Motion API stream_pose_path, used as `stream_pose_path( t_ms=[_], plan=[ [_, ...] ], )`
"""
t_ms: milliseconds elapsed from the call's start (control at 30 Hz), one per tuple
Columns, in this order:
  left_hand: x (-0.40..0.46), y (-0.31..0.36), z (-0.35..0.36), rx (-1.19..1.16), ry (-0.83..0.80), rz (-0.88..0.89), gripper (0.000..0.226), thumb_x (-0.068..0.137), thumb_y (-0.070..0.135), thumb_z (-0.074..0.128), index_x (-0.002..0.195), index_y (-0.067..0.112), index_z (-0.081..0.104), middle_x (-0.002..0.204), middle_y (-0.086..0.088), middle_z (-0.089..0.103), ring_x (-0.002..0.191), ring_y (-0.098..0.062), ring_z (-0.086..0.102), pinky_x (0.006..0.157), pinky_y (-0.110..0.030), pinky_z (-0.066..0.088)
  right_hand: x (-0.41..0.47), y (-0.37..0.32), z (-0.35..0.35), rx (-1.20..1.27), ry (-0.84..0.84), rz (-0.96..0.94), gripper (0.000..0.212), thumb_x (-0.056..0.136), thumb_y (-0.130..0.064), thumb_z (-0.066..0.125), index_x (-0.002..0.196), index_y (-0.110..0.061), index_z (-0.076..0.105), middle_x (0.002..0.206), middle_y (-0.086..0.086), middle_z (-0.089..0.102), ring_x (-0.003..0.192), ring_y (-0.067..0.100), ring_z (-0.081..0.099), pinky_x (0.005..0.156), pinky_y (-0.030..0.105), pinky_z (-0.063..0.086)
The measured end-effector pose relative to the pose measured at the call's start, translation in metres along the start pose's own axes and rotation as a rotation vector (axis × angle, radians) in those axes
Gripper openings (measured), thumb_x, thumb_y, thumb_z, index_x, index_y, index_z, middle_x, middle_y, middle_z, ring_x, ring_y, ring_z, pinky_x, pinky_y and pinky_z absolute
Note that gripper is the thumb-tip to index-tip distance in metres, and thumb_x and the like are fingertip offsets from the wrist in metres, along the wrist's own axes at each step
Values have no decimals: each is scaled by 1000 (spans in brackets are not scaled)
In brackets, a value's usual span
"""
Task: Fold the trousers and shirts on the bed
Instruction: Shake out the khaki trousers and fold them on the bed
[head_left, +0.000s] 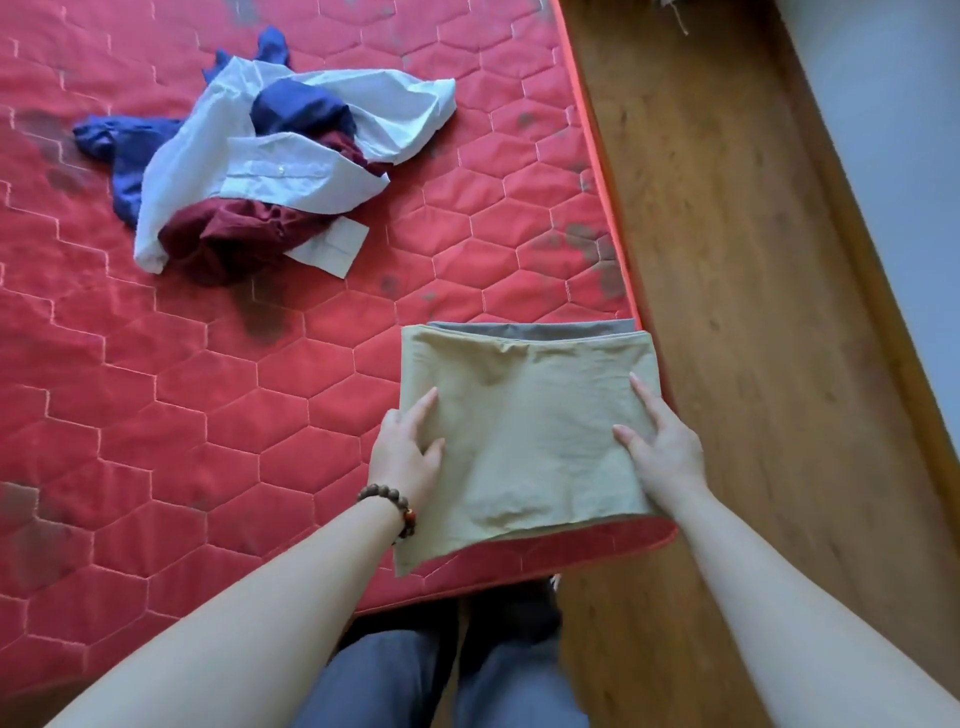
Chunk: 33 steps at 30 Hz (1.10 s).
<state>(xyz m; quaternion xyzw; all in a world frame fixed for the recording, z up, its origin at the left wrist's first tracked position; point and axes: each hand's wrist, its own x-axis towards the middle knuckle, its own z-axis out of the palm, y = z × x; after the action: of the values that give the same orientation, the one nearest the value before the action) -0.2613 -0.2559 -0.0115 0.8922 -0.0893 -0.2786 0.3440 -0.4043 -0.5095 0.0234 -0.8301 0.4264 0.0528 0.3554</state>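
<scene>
Bed: red quilted mattress with hexagon stitching (218, 374), stained in spots, sitting on a wooden floor (727, 260). Only the head view to go on.

Folded piece: khaki-olive cotton garment folded into a flat rectangle (524, 431), right at the near right corner of the mattress. It's stacked on a grey folded garment (535, 329) that peeks out along the far edge. Can't tell if the khaki one is trousers or a shirt.

Left hand: left hand (410, 447), beaded wooden bracelet (395, 506) on the wrist, fingers straight and flat on the left edge of the khaki rectangle. Not gripping anything, just pressing.

Right hand: right hand (660, 447), same deal on the right edge, fingers spread and flat, nothing pinched.

Step, my guess: squaring up and smoothing the fold on the stack.

How to do it well: I'd nudge both sides inward evenly so the edges line up with the grey one below, then sweep outward to kill the creases. The near left corner hangs loose, so tuck that. Also it's very close to the mattress edge, easy to slide off.

Still to do: crumpled pile of shirts, white, navy and maroon (260, 166), well apart toward the far left.
</scene>
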Motion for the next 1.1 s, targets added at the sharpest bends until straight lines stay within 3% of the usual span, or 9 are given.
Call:
stream_pose_path(
  t_ms=[167,300,367,533,633,733,800,933,1100],
  plan=[
    [42,-1,50,-6,7,-30,67,85,11,63,144,36,41,106,-2,47,92,-10,45,81,-16,31,70,33,8,-29,-22,-57,69,87,-18,68,143,-44,38,137,-2,56,124,19,52,94,19,35],
    [71,-19,83,7,-46,-108,65,88,11,60,144,37,40,115,-4,44,109,-21,51,91,-24,39,108,69,37,-118,-53,-39,68,90,-15,63,147,-38,33,119,11,58,105,28,57,81,26,35],
    [76,-25,91,-6,-7,-103,63,89,8,59,143,37,42,112,-3,43,105,-19,51,90,-21,37,116,79,48,-109,-48,-33,68,91,-14,62,147,-38,32,115,12,57,97,27,55,75,25,32],
    [78,-26,98,-29,164,-46,61,84,-1,61,136,30,51,103,2,46,93,-10,48,79,-12,28,115,89,55,-27,51,-89,65,91,-9,60,146,-36,36,99,-3,49,78,-6,46,72,1,31],
    [76,-24,104,-24,188,-67,67,84,0,62,141,31,45,110,0,45,107,-18,48,91,-20,32,114,89,57,-51,61,-104,69,92,-12,61,149,-35,29,104,-2,46,91,14,51,76,12,34],
    [80,-23,105,-93,245,-183,84,82,11,69,150,32,26,127,-4,39,118,-16,41,106,-31,33,121,91,59,-130,105,-63,84,89,-19,64,153,-31,12,139,10,37,124,29,38,104,39,31],
    [85,-21,101,-206,252,-324,73,81,23,71,145,27,35,129,-3,47,120,-17,48,101,-35,40,123,90,60,-12,26,-11,87,92,-19,60,153,-35,0,153,7,29,134,25,35,106,34,28],
    [95,-15,93,-277,171,-355,28,84,23,67,110,21,56,100,6,62,101,-21,62,80,-31,45,122,92,57,75,-68,38,85,95,-23,55,149,-46,-7,153,-1,35,128,22,47,94,27,33],
    [94,-8,88,-268,196,-213,23,86,19,65,105,25,55,108,-1,62,103,-21,58,89,-40,47,122,93,57,102,-16,34,80,96,-20,53,152,-40,0,153,-1,36,136,23,39,106,31,30]
  ],
)
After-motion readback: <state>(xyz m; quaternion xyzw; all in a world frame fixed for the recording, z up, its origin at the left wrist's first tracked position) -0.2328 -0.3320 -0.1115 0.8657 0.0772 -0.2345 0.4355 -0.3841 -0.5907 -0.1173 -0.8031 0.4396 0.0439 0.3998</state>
